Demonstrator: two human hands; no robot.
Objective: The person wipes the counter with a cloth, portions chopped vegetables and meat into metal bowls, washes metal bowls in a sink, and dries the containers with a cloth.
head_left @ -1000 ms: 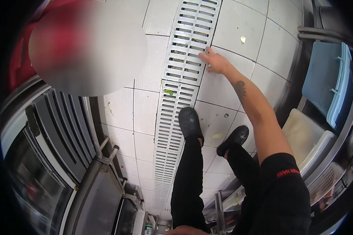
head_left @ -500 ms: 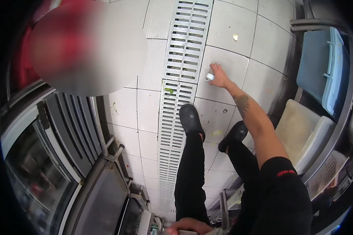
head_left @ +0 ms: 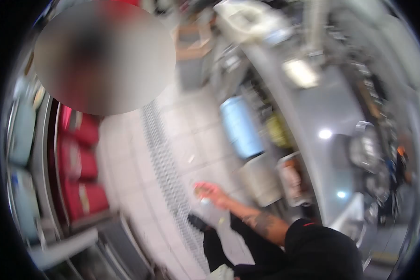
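My right hand (head_left: pixel 210 193) is in front of me above the tiled floor, blurred by motion. Its fingers are curled, and a small white object (head_left: pixel 205 200) shows at the palm side, too smeared to name. The tattooed right forearm reaches in from the lower right. My left hand does not show; a pale shape (head_left: pixel 221 273) at the bottom edge is unclear. Below the right hand is my dark shoe (head_left: pixel 198 222), next to the metal floor drain grate (head_left: pixel 165 163).
On the right runs a steel counter (head_left: pixel 308 116) with a metal bowl (head_left: pixel 365 148) on it. Beneath it are a blue bin (head_left: pixel 241 127) and a beige container (head_left: pixel 262 179). Red containers (head_left: pixel 81 165) line the left side. A grey bin (head_left: pixel 193 70) stands farther ahead.
The view has swung up from the floor to the counter and aisle. My right hand has come up from the floor with the small white object. My left hand has left view.
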